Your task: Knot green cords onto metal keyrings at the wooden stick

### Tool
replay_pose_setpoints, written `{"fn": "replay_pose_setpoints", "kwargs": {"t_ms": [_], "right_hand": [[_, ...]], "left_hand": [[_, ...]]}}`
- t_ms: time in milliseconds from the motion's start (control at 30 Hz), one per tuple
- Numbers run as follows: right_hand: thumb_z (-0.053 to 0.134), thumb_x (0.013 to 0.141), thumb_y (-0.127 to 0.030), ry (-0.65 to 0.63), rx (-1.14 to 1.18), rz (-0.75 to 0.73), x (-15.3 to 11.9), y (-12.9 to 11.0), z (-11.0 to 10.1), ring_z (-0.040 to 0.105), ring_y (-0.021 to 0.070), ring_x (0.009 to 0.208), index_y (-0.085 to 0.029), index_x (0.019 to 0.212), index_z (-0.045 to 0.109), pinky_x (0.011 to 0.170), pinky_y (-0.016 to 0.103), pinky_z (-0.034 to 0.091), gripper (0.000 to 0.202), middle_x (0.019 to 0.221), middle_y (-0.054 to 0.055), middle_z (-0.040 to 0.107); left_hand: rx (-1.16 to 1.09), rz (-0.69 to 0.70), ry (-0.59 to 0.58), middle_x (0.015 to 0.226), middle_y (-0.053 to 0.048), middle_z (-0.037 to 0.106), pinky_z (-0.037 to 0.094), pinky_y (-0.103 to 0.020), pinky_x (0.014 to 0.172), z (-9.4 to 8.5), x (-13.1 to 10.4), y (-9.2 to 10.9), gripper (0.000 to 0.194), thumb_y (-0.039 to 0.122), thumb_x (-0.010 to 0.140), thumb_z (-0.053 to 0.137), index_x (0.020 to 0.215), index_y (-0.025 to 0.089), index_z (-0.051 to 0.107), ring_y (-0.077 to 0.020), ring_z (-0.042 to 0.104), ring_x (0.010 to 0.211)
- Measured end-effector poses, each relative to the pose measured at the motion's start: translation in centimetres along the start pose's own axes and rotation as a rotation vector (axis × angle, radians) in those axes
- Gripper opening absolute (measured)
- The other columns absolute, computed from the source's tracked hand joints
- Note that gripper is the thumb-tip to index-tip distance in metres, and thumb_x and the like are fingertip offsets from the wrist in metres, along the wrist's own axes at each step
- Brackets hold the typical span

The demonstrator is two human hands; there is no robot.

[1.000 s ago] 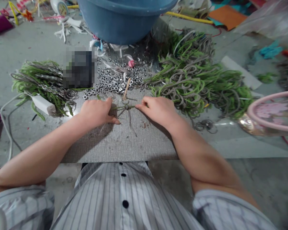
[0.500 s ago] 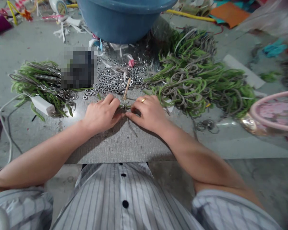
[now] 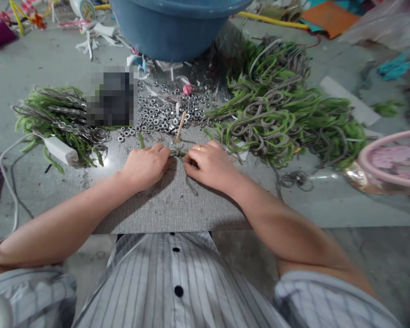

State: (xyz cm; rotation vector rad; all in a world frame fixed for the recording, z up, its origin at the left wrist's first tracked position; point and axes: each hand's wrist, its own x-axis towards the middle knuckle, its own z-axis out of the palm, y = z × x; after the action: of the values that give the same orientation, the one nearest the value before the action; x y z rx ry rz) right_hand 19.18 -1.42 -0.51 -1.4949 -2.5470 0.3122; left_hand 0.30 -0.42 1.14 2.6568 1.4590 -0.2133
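Note:
Between my two hands a green and grey cord (image 3: 178,154) is stretched, with a knot at its middle. My left hand (image 3: 146,165) is closed on its left part, and a green end sticks up behind the knuckles. My right hand (image 3: 210,163), with a ring on one finger, has its fingers curled round the right part. A loose grey tail (image 3: 191,186) hangs from the knot towards me. Just beyond the knot a thin wooden stick (image 3: 181,125) stands tilted on the table. Metal nuts (image 3: 157,116) lie scattered behind it.
A large heap of green and grey cords (image 3: 276,109) lies at the right. At the left is a bundle of cords with metal rings and chains (image 3: 54,109), beside a white block (image 3: 62,150). A blue basin (image 3: 177,32) stands at the back; a pink-rimmed object (image 3: 392,161) is at right.
My hands have moved slightly apart from each other, and the fingertips no longer meet at the knot. More of the cord and its knot now shows between them.

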Motion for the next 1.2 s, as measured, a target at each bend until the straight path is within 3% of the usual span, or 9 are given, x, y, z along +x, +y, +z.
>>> {"fn": "replay_pose_setpoints", "kwargs": {"t_ms": [233, 400, 600, 767, 900, 1067, 1200], "right_hand": [[0.050, 0.082, -0.019, -0.037, 0.047, -0.012, 0.1, 0.0, -0.2, 0.054, 0.0179, 0.071, -0.018, 0.071, 0.059, 0.075, 0.034, 0.027, 0.014, 0.073, 0.004, 0.063], [0.050, 0.081, -0.019, -0.081, 0.046, -0.044, 0.1, 0.1, -0.5, 0.050, 0.0155, 0.066, -0.018, 0.069, 0.058, 0.074, 0.033, 0.026, 0.014, 0.068, 0.002, 0.060], [0.053, 0.075, -0.017, -0.113, 0.065, -0.092, 0.1, 0.3, -0.6, 0.049, 0.0149, 0.066, -0.018, 0.064, 0.056, 0.073, 0.033, 0.025, 0.011, 0.065, 0.001, 0.057], [0.054, 0.073, -0.016, -0.136, 0.086, -0.112, 0.1, 0.5, -0.7, 0.049, 0.0150, 0.067, -0.018, 0.061, 0.053, 0.073, 0.033, 0.027, 0.012, 0.064, 0.000, 0.054], [0.053, 0.082, -0.024, -0.054, 0.156, -0.095, 0.2, 0.8, -0.2, 0.050, 0.0160, 0.068, -0.019, 0.069, 0.055, 0.073, 0.032, 0.031, 0.014, 0.070, 0.001, 0.057], [0.051, 0.089, -0.028, 0.146, 0.333, 0.029, 0.4, 1.3, 0.8, 0.056, 0.0178, 0.079, -0.018, 0.092, 0.059, 0.070, 0.029, 0.040, 0.014, 0.095, 0.008, 0.061], [0.052, 0.088, -0.021, 0.132, 0.279, 0.045, 0.5, 1.2, 1.1, 0.058, 0.0219, 0.090, -0.016, 0.096, 0.062, 0.079, 0.032, 0.043, 0.013, 0.099, 0.010, 0.062]], "left_hand": [[0.039, 0.005, -0.003, 0.097, -0.009, 0.067, 0.031, -0.029, 0.052, 0.1, 0.1, 0.0, 0.028, 0.033, 0.099, 0.036, 0.103, 0.016, 0.059, -0.0226, 0.066, 0.080], [0.061, 0.129, -0.027, 0.096, -0.009, 0.066, 0.033, -0.028, 0.055, -0.5, -0.2, -0.3, 0.030, 0.026, 0.100, 0.033, 0.104, 0.014, 0.059, -0.0211, 0.064, 0.080], [0.028, 0.226, -0.133, 0.104, -0.008, 0.064, 0.035, -0.027, 0.056, -1.2, -0.3, -0.8, 0.030, 0.029, 0.098, 0.037, 0.103, 0.016, 0.063, -0.0182, 0.061, 0.074], [0.001, 0.250, -0.143, 0.104, -0.007, 0.064, 0.034, -0.027, 0.055, -1.7, -0.4, -0.9, 0.024, 0.028, 0.096, 0.042, 0.096, 0.017, 0.064, -0.0173, 0.061, 0.072], [-0.091, 0.201, -0.078, 0.100, -0.008, 0.065, 0.039, -0.027, 0.060, -1.1, -0.2, -1.0, 0.031, 0.034, 0.098, 0.039, 0.094, 0.015, 0.062, -0.0182, 0.063, 0.077], [-0.202, -0.011, 0.058, 0.104, -0.010, 0.066, 0.046, -0.030, 0.069, 0.1, 0.3, -0.5, 0.027, 0.028, 0.096, 0.036, 0.109, 0.016, 0.057, -0.0204, 0.065, 0.085], [-0.110, -0.083, 0.035, 0.107, -0.010, 0.066, 0.045, -0.030, 0.062, 0.3, 0.4, 0.2, 0.030, 0.030, 0.096, 0.035, 0.108, 0.018, 0.059, -0.0227, 0.067, 0.080]]}}
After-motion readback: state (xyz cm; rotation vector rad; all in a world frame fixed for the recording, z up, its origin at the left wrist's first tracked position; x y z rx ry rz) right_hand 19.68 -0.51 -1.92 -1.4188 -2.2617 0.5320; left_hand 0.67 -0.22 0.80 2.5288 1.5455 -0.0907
